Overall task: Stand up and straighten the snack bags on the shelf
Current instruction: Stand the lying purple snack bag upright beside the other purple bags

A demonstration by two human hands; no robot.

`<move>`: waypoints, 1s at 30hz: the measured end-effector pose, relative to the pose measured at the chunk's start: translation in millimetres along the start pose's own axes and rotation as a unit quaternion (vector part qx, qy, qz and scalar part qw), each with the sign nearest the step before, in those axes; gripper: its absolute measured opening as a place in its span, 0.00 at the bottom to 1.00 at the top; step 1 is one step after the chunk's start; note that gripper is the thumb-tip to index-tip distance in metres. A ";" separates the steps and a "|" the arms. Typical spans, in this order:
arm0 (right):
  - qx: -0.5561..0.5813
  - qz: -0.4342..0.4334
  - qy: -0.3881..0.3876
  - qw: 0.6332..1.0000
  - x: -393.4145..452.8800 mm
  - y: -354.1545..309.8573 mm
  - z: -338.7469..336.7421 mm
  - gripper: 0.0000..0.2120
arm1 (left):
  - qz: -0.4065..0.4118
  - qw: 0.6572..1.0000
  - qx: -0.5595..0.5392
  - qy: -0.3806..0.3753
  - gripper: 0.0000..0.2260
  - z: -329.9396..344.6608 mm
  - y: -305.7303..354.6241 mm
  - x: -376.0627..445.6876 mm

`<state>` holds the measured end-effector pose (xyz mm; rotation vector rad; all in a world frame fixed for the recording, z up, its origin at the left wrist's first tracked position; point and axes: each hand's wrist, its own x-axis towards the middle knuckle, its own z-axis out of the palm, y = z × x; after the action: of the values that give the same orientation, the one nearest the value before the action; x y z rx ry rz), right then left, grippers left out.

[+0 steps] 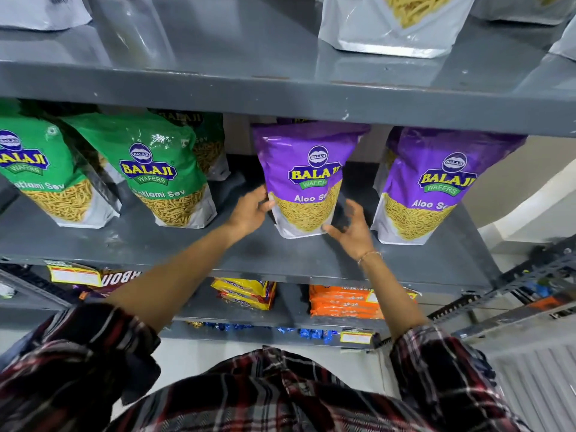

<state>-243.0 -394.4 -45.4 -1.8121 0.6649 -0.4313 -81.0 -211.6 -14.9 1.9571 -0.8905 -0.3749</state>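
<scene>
A purple Aloo Sev bag [307, 169] stands upright on the grey middle shelf [280, 257]. My left hand [249, 212] touches its lower left edge with the fingers spread. My right hand [350, 227] hovers at its lower right corner, fingers curled and apart, just off the bag. A second purple Aloo Sev bag [436, 182] stands to the right. Two green Ratlami Sev bags [162, 169] [37, 169] stand to the left, leaning slightly, with another green bag [207, 141] behind them.
Silver pouches [396, 23] stand on the upper shelf [280, 88]. Below, yellow packets [246, 293], orange packets [343, 302] and a dark biscuit box [103, 280] lie on the lower shelf. A slotted metal shelf post [511, 288] sticks out at the right.
</scene>
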 end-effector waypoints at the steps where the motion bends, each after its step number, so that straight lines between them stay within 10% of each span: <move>1: -0.021 0.005 -0.043 0.999 9.4 2.6 -4.7 0.44 | 0.000 1.000 0.001 -0.012 0.15 -1.0 0.9 5.3; 13: -0.002 0.022 -0.106 0.994 23.7 -1.6 4.6 0.39 | -0.066 0.986 -0.065 -0.141 0.45 15.7 8.2 8.4; 30: 0.035 0.031 -0.061 0.997 -45.7 -4.4 6.3 0.33 | -0.075 0.995 -0.042 -0.040 0.34 32.6 6.7 -56.7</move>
<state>-273.7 -359.9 -42.0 -1.7326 0.6126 -0.2961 -141.9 -193.4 -31.7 1.9487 -0.7681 -0.5734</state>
